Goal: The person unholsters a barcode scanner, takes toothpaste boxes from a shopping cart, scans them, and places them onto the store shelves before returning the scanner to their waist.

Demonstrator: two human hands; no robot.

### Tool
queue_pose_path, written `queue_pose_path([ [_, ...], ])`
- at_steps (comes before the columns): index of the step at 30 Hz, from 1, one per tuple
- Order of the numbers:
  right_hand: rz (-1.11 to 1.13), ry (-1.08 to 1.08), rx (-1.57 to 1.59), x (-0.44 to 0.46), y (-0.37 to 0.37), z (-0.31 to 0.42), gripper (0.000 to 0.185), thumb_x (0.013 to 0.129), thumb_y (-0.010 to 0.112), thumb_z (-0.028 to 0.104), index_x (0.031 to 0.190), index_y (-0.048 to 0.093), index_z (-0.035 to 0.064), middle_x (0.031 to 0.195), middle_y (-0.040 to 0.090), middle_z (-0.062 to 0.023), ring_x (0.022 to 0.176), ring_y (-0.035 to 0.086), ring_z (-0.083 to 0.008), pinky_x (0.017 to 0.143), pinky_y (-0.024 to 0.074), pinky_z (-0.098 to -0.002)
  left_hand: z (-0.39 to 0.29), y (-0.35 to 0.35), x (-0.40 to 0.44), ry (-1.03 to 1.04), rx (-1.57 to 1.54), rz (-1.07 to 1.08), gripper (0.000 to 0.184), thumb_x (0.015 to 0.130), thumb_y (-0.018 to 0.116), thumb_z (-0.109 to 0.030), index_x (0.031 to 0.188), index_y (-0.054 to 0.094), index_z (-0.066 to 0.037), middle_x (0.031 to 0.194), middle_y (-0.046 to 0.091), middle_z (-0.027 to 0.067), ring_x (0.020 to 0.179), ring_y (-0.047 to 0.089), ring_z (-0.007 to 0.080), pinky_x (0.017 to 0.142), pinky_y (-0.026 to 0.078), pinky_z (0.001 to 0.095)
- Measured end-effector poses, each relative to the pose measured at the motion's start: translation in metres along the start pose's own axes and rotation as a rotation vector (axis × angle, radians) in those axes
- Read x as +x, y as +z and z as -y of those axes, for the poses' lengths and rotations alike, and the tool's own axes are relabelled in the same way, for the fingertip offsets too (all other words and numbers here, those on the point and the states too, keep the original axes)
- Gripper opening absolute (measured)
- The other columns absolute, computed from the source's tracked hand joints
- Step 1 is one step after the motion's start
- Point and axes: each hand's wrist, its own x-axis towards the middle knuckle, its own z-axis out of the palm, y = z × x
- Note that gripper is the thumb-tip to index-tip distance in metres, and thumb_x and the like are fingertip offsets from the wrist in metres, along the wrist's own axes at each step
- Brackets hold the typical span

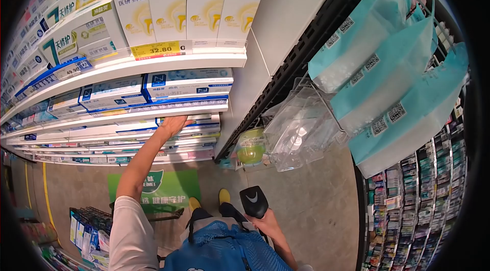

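- Two hands busy, and it looks like mid-job: left hand (175, 124) in at the lower shelf (92, 136), its fingers out of sight, so whether they grasp anything, I can't tell!
- Right hand (263, 221) is wrapped round a black handheld device (253, 202), low over the floor (316, 204), well apart from that shelf.
- Done, by the look of it: device in hand, shelf reached. Undone: no box seen out of its row; packed boxes (138, 127) lie just beside the left hand.
- Now the count: one device; four upright white-and-yellow boxes (168, 5) up top; two long flat boxes (189, 83) plain below them, others beyond; those by the hand, too hidden to number.
- Elsewhere: at least three turquoise bags (408, 118) hanging, one green tub (250, 151), two yellow shoes (225, 196).
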Motion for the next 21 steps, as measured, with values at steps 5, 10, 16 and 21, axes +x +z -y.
queue_pose_path([
  [5,0.022,0.027,-0.009,0.001,-0.002,-0.004,0.02,0.075,0.073,0.015,0.082,0.062,0.0007,0.061,0.056,0.0,0.049,0.051,-0.007,0.043,0.0404,-0.0229,-0.001,0.003,-0.001,-0.004,-0.04,-0.082,0.054,0.087,0.051,-0.046,0.104,0.054,0.005,0.106,0.055,0.0245,0.099,0.053,0.0402,0.088,0.04,0.0448],
  [10,-0.015,-0.079,-0.013,0.003,0.003,-0.002,0.02,0.075,0.074,0.016,0.081,0.062,0.0009,0.06,0.055,0.0002,0.049,0.051,-0.0071,0.043,0.0401,-0.023,-0.012,-0.009,-0.002,-0.058,-0.014,0.08,0.055,0.087,0.052,-0.044,0.115,0.05,0.003,0.115,0.051,0.0253,0.105,0.049,0.0418,0.091,0.038,0.0459],
  [16,0.0,-0.111,-0.036,0.004,0.005,0.002,0.02,0.075,0.074,0.016,0.078,0.06,0.0018,0.058,0.054,0.001,0.049,0.05,-0.0067,0.044,0.0388,-0.0228,-0.004,0.001,0.003,-0.049,-0.127,0.011,0.059,0.089,0.046,-0.046,0.126,0.043,0.0,0.126,0.045,0.0254,0.115,0.043,0.0416,0.096,0.035,0.0465],
  [21,0.002,-0.101,-0.017,0.003,0.006,0.003,0.019,0.075,0.074,0.016,0.078,0.06,0.0021,0.058,0.054,0.0012,0.049,0.05,-0.0065,0.044,0.0384,-0.0226,0.002,-0.003,0.014,-0.088,-0.16,0.188,0.064,0.089,0.044,-0.05,0.131,0.038,-0.001,0.128,0.043,0.0259,0.116,0.041,0.0425,0.098,0.033,0.047],
])
